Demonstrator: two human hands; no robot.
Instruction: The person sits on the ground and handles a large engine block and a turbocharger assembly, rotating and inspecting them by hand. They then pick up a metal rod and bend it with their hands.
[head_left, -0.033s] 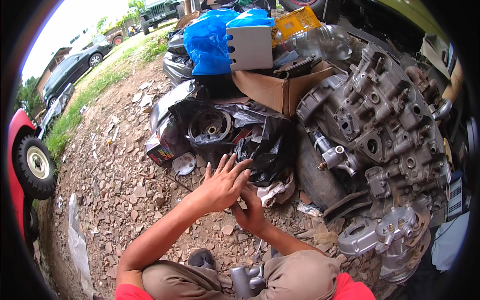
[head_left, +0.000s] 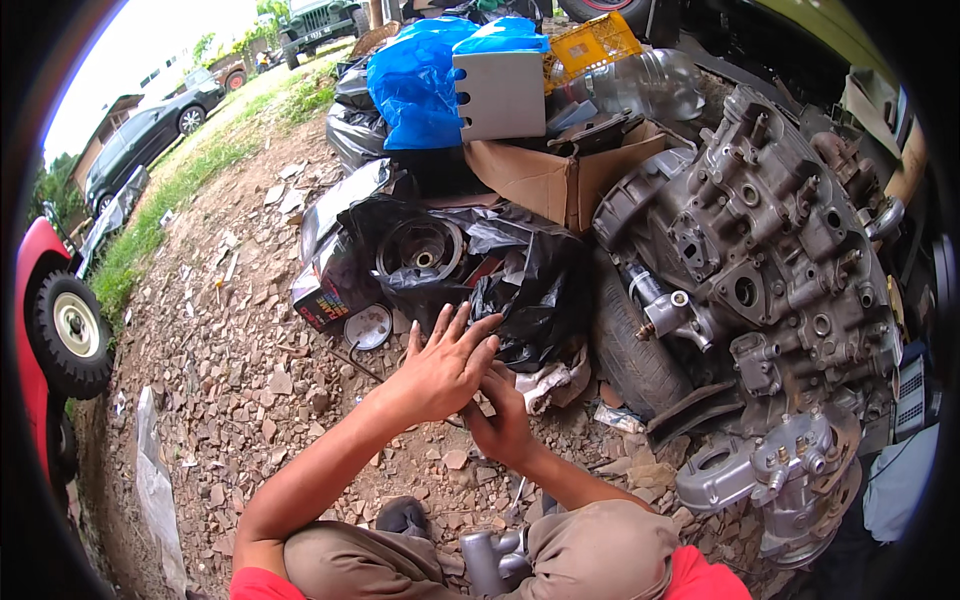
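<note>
Crouching over gravel ground [head_left: 230, 390], one person, two bare hands in view.

Hands, 2: left hand [head_left: 445, 365] flat with fingers spread wide, gripping nothing, laid across the top of the right hand [head_left: 505, 425]. Right hand sits under it, touching it, fingers curled upward; whether it pinches anything cannot be told, since the left hand covers its fingertips.

Black plastic bags, heap of several, exact count unclear: nearest one [head_left: 530, 290] lies just beyond the hands.

Round metal pulley, 1 [head_left: 420, 248]: resting in the folds of the black plastic, beyond the left hand.

Small round disc, 1 [head_left: 368, 326]: on the gravel just left of the hands, beside a dark printed box [head_left: 325, 290], 1.

Engine block, 1 [head_left: 770, 250]: large, grey, toward the right edge of the ground. A smaller grey casting [head_left: 790, 480], 1, below it.

Tyre, 1 [head_left: 630, 350]: leaning between the bags and the engine.

Cardboard box, 1 [head_left: 560, 175]: open, behind the bags.

Blue plastic bags, 2 [head_left: 420, 85]: on top of the far heap, with 1 grey panel [head_left: 500, 95] and 1 yellow crate [head_left: 595, 40].

Vehicles: 1 red one with 1 wheel showing [head_left: 70, 330] at the left edge; 1 dark car [head_left: 140, 140] at the far left.
</note>
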